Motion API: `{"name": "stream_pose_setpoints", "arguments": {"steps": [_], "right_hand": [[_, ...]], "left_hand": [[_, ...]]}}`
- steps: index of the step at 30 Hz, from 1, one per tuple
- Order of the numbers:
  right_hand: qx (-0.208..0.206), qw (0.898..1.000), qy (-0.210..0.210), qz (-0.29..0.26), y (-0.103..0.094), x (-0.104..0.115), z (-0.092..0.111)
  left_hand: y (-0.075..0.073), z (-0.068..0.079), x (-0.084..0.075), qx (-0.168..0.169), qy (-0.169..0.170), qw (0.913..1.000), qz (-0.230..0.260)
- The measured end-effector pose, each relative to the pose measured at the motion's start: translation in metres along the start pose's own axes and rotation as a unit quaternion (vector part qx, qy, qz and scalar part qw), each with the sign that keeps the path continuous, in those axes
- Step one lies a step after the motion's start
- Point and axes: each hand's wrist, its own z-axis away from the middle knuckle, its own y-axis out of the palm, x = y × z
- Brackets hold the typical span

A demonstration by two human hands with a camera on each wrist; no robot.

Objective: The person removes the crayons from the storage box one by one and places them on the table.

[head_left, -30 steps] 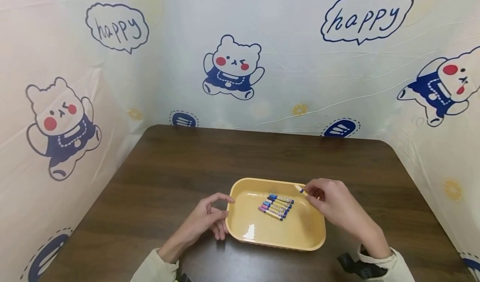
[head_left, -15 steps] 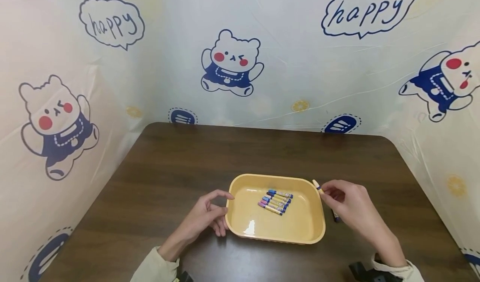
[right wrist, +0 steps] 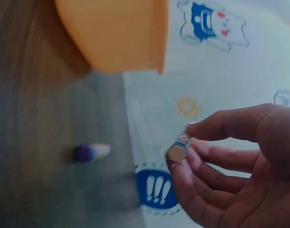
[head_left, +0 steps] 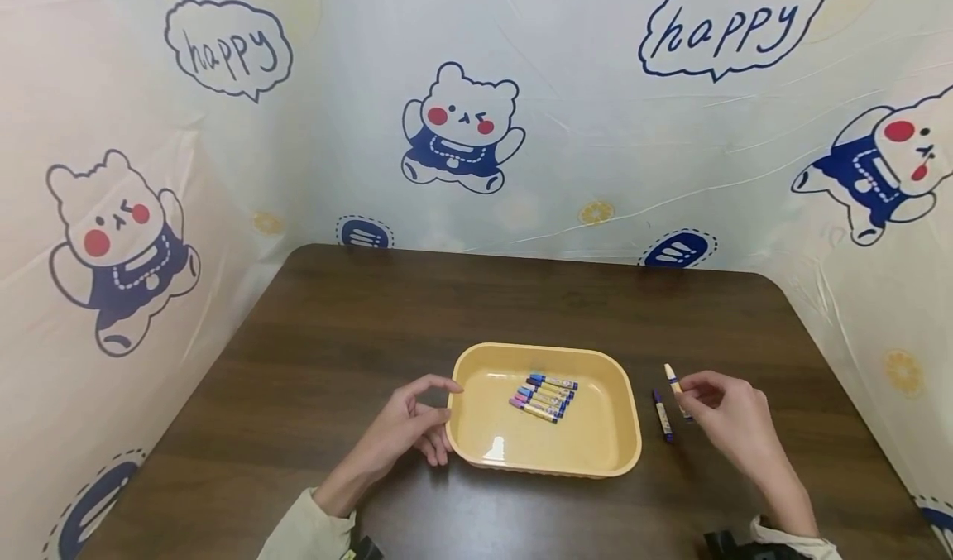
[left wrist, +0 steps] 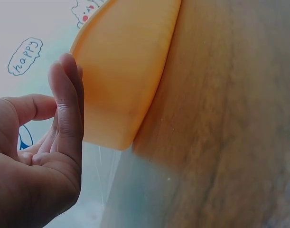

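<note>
My right hand (head_left: 733,415) pinches a white-tipped crayon (head_left: 672,378) between thumb and fingertips, close over the table to the right of the yellow tray (head_left: 596,452). In the right wrist view, the end of this crayon (right wrist: 177,153) faces the camera. Just left of it lies a purple crayon (head_left: 662,416) on the table. Inside the tray, several crayons (head_left: 545,397) with blue, dark and pink tips lie side by side. At the tray's left end, my left hand (head_left: 405,428) holds the rim, its index fingertip over the edge and its other fingers against the outer wall.
The dark brown wooden table (head_left: 357,312) has rounded far corners. Behind and beside it hangs a pale sheet (head_left: 566,146) printed with bears and "happy" bubbles.
My right hand has carried the white-tipped crayon from the tray's right rim out over the table to the right. The purple crayon there is now in view. My left hand stays at the rim.
</note>
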Motion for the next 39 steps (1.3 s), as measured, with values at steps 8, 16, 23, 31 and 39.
{"name": "stream_pose_setpoints", "arguments": {"steps": [8,16,23,31,39], "right_hand": [[0.064,0.995,0.077,-0.002,0.011,-0.026,-0.001],[0.095,0.991,0.099,-0.008,0.024,-0.031,0.000],[0.085,0.991,0.100,-0.006,0.030,-0.030,0.000],[0.114,0.987,0.110,-0.003,0.033,-0.026,-0.003],[0.118,0.987,0.113,0.005,0.032,-0.022,0.003]], "left_hand": [[-0.001,-0.001,0.002,0.002,-0.003,1.0000,0.004],[-0.004,-0.001,0.000,0.003,-0.003,1.0000,-0.002],[-0.005,-0.002,0.001,0.010,0.004,0.9999,0.004],[-0.005,0.000,0.000,0.008,-0.001,1.0000,-0.002],[-0.005,-0.001,0.002,0.013,-0.006,0.9999,0.003]]}}
